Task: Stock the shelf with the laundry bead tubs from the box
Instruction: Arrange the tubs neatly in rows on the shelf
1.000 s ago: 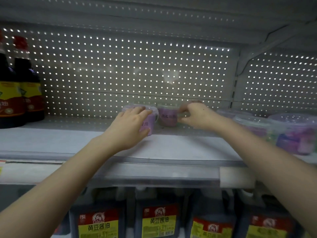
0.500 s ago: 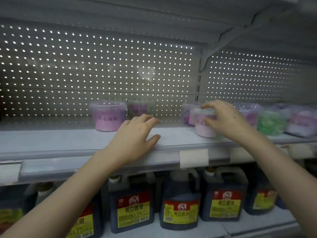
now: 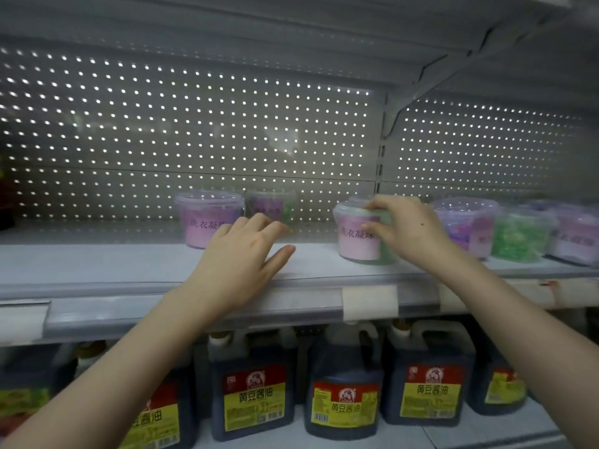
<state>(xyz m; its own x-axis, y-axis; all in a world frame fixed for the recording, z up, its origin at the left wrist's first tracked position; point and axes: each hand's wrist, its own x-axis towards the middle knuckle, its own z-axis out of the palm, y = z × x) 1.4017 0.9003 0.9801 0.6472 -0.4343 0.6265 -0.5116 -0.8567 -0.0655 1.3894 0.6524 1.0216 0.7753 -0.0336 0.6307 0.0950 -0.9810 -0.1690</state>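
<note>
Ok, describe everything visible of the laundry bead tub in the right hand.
The laundry bead tub is round, clear plastic with a clear lid, narrowing downward. Its contents look pink, green at its right side, and a pale front label bears printed characters. It stands upright near the front edge of the shelf. The right hand grips it, fingers over the lid rim, thumb on the label.

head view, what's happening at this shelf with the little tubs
A person is stocking a grey metal shelf with laundry bead tubs. Their right hand grips a clear plastic tub with a pink label that stands near the shelf's front edge. The left hand rests open on the shelf, holding nothing, just in front of a pink-filled clear tub. A purple-filled tub and a green-filled tub stand to the right. Dark soy sauce jugs fill the shelf below.
</note>
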